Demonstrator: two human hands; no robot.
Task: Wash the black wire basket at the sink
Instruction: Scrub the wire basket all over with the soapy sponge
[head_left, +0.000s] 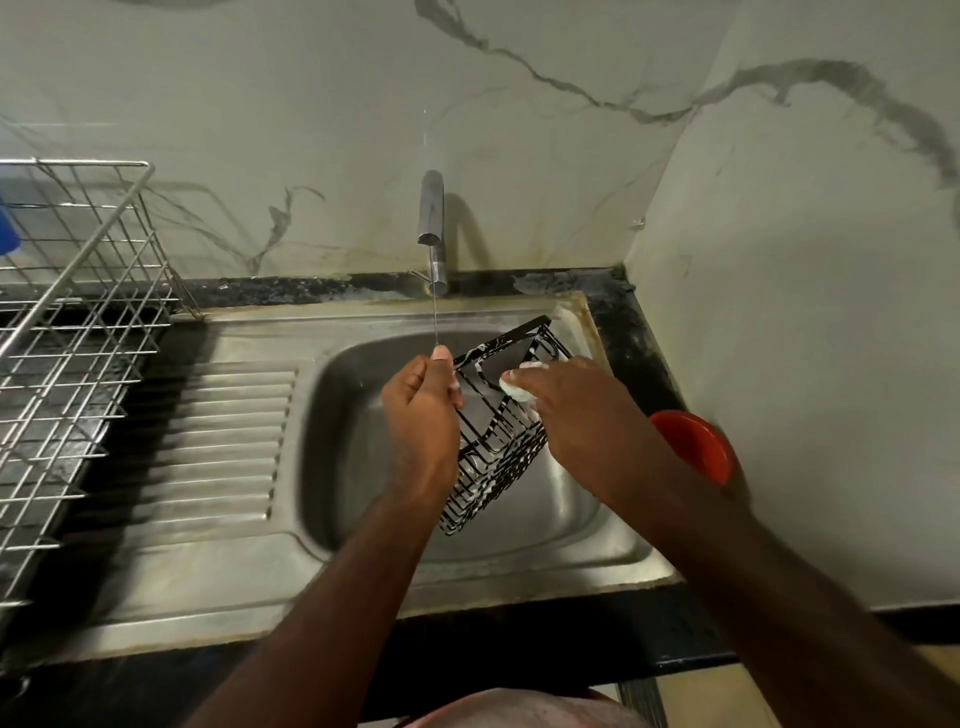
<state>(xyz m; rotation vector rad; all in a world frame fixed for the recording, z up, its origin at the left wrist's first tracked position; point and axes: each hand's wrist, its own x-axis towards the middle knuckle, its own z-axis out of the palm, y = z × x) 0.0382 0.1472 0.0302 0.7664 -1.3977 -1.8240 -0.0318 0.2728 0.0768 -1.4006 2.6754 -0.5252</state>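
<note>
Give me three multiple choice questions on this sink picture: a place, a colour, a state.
1. Where is the black wire basket? A. in a cupboard B. over the sink basin C. on the floor
2. What colour is the bowl right of the sink? A. red B. blue C. white
3. The tap is: A. off B. running a thin stream C. wrapped in cloth

B: the left hand holds it above the basin. A: its rim shows red. B: a thread of water falls from the spout.
</note>
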